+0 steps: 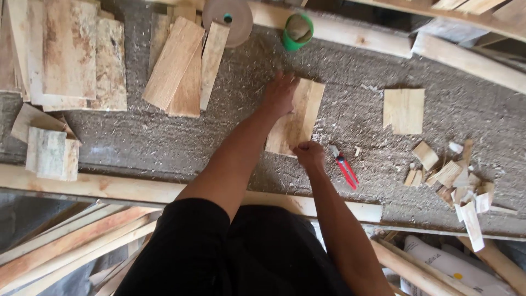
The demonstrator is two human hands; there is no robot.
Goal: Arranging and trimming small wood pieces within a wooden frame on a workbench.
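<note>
The left hand (pixel 278 94) lay open and flat on the far part of a small wooden board (pixel 296 118), apparently pinning it to the sawdust-covered counter (pixel 164 137), where it sat near centre. The right hand (pixel 308 154) was closed at the board's near edge; what it gripped could not be told. Red-handled pliers (pixel 344 167) lay just right of it.

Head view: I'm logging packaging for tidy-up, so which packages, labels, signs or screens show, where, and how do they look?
White sack: bottom right, below the workbench, lying among wooden poles; crumpled, white with dark print and a small yellow spot.
Green cup: top centre on the bench; round, no label visible.
No signs or screens.
</note>
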